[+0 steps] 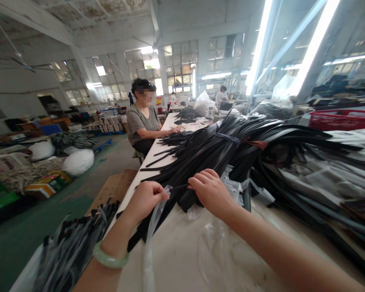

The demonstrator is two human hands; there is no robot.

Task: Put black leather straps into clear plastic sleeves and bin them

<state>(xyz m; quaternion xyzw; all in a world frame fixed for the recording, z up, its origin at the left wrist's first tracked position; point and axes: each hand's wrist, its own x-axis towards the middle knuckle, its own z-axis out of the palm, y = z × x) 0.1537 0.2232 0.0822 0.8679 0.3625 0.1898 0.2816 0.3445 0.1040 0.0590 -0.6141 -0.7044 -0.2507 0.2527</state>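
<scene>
Translucent white plastic strip (pixel 150 239) hangs from the pinching left hand (pixel 147 199) over the long white table (pixel 176 255); a thin dark strip (pixel 180 187) runs to the right hand's (pixel 212 195) pinch; long, flat black strips (pixel 208 158) lie bundled on the table, just beyond both hands.

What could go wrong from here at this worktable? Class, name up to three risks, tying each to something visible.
1. The translucent plastic strip pinched in the left hand looks thin, so it might crease or tear if tugged.
2. The thin dark strip spanning the gap to the right hand could slip from its pinch.
3. Some black strips fan out towards the edge of the white table; a knock might push some off.
</scene>
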